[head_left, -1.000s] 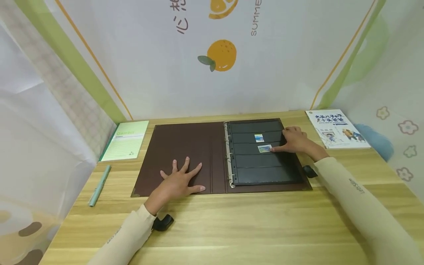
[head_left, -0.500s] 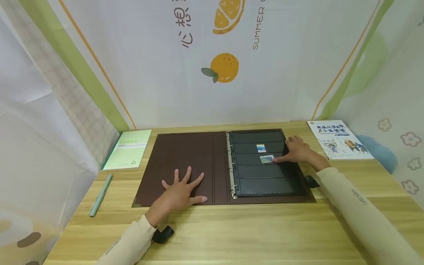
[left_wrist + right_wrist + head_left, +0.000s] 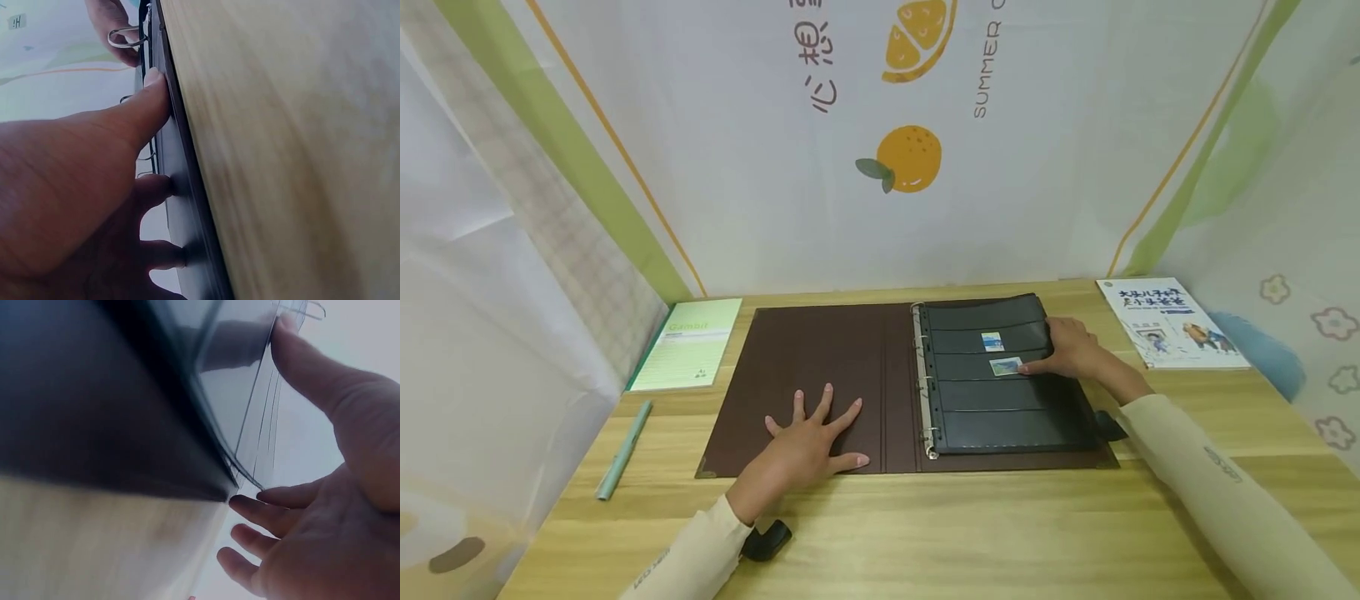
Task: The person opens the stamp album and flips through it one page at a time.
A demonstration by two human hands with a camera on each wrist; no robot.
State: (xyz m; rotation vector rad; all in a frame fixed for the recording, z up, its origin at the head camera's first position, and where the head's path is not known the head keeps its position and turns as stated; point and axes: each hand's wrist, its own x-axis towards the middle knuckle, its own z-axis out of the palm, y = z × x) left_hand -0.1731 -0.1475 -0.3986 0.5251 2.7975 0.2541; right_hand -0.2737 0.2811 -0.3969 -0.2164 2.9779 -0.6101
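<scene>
A brown ring-binder stamp album lies open on the table. My left hand rests on its bare left cover with fingers spread. In the left wrist view the thumb presses near the cover's edge. At the right, my right hand pinches the outer edge of a black pocket page, thumb on top and index finger at the edge. The right wrist view shows the page edge lifted slightly at the index fingertip. Two small stamps show in the pockets, an upper stamp and a lower stamp beside the thumb.
Metal rings hold the pages along the spine. A green notebook and a light green pen lie left of the album. A picture book lies at the back right. A printed curtain stands behind the wooden table.
The page's far outer corner has risen slightly with my right hand. My left hand stays on the cover. The head view has tilted, so the scene sits lower in it.
</scene>
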